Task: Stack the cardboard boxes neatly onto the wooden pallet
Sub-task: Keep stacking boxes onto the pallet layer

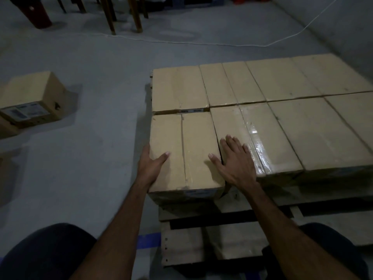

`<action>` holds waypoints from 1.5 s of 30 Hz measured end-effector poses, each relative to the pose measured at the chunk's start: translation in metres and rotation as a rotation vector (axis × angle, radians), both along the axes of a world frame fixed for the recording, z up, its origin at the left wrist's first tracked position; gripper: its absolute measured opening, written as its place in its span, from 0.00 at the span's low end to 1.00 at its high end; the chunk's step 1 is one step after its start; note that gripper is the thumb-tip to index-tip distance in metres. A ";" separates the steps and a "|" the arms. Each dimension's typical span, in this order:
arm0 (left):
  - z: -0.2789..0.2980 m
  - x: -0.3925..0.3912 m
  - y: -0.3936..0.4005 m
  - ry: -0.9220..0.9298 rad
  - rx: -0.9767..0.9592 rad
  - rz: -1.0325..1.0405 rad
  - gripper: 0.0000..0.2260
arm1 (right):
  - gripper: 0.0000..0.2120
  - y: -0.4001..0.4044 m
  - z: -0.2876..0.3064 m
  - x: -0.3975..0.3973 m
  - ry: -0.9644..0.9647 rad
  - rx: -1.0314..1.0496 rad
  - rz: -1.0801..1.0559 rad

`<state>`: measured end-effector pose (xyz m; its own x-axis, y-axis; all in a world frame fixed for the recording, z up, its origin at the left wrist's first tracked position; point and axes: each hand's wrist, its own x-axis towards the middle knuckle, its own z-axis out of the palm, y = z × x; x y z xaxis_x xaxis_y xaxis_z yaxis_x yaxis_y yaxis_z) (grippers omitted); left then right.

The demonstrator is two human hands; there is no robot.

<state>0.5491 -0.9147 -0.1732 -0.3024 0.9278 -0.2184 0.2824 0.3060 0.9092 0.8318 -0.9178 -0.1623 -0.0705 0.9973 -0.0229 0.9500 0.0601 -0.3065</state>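
Several brown cardboard boxes lie flat in two rows on the wooden pallet. The near-left box sticks out a little past the front of its row. My left hand holds that box's left side, with the thumb lying on its top and the fingers hidden down the side. My right hand lies flat with spread fingers across the seam between that box and the taped box to its right.
Loose cardboard boxes sit on the grey floor at the left. A white cable runs across the floor behind the pallet. Wooden chair legs stand at the back. A wall rises at the far right. Blue tape marks the floor near my knees.
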 end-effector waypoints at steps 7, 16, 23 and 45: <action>0.001 0.005 0.002 0.000 -0.012 0.017 0.32 | 0.59 -0.008 0.001 0.016 -0.083 -0.067 0.205; 0.006 0.007 0.000 0.009 -0.020 0.026 0.30 | 0.71 -0.011 0.002 0.029 -0.272 -0.098 0.411; 0.008 0.010 -0.002 0.021 -0.016 0.032 0.30 | 0.68 -0.012 0.001 0.029 -0.269 -0.090 0.404; 0.021 0.011 0.074 0.750 -0.011 -0.270 0.47 | 0.61 -0.013 -0.001 0.029 -0.231 -0.049 0.388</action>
